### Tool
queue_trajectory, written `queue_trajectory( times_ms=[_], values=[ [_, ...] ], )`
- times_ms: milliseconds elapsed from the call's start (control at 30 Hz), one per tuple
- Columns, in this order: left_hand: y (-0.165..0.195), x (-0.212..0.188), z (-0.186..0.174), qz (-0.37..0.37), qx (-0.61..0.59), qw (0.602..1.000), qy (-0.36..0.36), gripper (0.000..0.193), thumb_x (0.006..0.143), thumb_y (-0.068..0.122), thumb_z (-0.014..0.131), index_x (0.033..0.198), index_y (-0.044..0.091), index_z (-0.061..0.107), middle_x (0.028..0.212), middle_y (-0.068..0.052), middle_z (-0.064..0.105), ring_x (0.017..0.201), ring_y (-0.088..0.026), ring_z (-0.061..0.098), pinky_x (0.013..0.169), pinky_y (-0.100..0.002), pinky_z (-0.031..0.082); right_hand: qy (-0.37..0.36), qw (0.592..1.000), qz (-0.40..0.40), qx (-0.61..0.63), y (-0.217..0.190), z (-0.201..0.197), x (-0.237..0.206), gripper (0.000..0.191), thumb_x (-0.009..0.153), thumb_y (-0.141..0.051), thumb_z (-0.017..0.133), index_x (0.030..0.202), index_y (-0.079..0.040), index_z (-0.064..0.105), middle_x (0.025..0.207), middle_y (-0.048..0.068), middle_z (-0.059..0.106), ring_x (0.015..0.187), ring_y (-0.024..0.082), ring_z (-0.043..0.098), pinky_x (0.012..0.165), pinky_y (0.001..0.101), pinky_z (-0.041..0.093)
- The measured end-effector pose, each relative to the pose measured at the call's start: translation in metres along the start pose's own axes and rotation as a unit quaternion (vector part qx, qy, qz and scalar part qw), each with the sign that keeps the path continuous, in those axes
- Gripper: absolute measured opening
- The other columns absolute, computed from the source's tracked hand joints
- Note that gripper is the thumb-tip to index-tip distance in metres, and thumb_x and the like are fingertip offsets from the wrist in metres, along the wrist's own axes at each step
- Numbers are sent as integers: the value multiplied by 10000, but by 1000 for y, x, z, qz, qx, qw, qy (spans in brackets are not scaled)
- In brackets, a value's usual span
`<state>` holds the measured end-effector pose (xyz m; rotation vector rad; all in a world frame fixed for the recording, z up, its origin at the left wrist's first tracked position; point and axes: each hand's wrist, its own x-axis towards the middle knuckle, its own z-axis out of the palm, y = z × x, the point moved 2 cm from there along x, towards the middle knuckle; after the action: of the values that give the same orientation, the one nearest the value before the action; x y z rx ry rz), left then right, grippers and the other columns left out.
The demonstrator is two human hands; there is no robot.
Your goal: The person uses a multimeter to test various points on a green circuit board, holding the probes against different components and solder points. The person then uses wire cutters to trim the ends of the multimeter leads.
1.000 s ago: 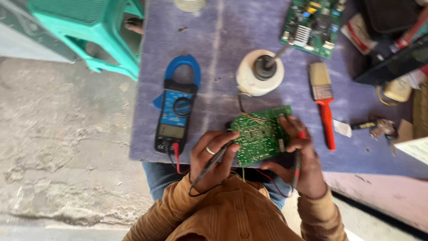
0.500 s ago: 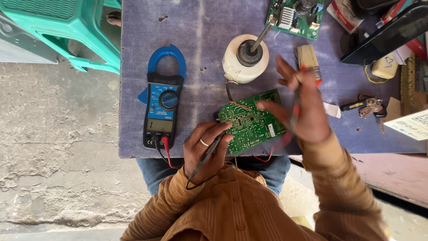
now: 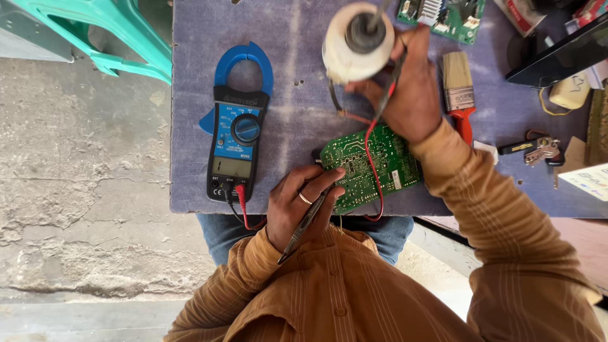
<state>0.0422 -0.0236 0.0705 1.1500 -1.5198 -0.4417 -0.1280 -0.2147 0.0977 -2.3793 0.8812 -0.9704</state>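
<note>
Two probes were in play; my left hand [image 3: 297,206] pinched the black probe [image 3: 304,223] at the green circuit board [image 3: 370,166] by the surface's near edge; my right hand [image 3: 411,95] pinched the red probe [image 3: 387,88] beside the white motor [image 3: 358,41] at the far edge; I judged steady tips mattered most.

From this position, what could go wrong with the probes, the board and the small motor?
1. The green circuit board overhangs the table edge; a push from the left hand might tip it off.
2. The red lead drapes across the board, so the right hand reaching to the white motor may drag it.
3. The black probe sits loosely in the left hand and could slip.
</note>
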Motion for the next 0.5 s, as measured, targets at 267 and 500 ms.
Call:
queue_trajectory(
  times_ms=[267, 500],
  values=[
    [4, 0, -3, 0, -7, 1000, 7, 382, 907, 39, 824, 1258, 98, 685, 1089, -73, 626, 870, -215, 677, 748, -331, 580, -4, 995, -53, -83, 25, -2, 19, 703, 970, -224, 987, 1216, -31, 357, 1064, 154, 534, 954, 261, 609, 864, 383, 536],
    [-5, -9, 5, -12, 6, 1000, -8, 383, 920, 47, 844, 1265, 110, 691, 1100, -78, 612, 868, -217, 661, 756, -349, 565, -16, 997, 62, 31, -44, -54, -60, 499, 1060, -93, 829, 1209, -78, 354, 1211, 133, 553, 1215, 261, 621, 1040, 330, 477]
  ],
)
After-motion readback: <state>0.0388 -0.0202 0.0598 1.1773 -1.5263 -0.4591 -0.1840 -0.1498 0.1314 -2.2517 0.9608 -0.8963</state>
